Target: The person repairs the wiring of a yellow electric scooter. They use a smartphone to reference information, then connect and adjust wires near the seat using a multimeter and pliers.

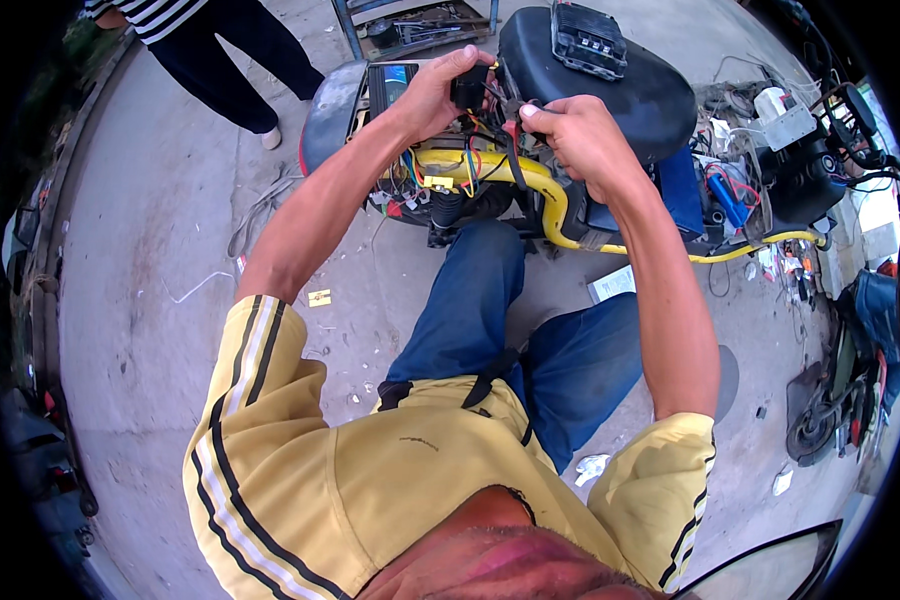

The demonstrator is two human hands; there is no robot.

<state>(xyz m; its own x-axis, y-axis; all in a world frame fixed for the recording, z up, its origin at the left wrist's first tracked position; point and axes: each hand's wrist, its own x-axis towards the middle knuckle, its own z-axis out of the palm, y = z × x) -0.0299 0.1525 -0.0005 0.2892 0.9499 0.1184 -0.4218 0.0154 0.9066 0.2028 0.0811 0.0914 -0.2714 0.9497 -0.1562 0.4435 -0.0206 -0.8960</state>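
Above the yellow frame of a two-wheeler (548,190), both my hands work close together. My left hand (436,98) is closed around a small black box-shaped part (468,90) with thin wires by it. Closed too, my right hand (582,138) grips what looks like a pair of pliers (511,108), with a red part showing on it. Its tip is near the black part; whether they touch I cannot tell. Loose coloured wires (473,140) hang below my hands, and a yellow connector (438,183) lies against the frame.
A black seat (610,95) carries a black finned box (588,40). Another dark box (390,84) rests left of my left hand. A tool tray (420,32) stands beyond. Someone in dark trousers (232,55) stands far left. Parts and litter (795,265) lie at right.
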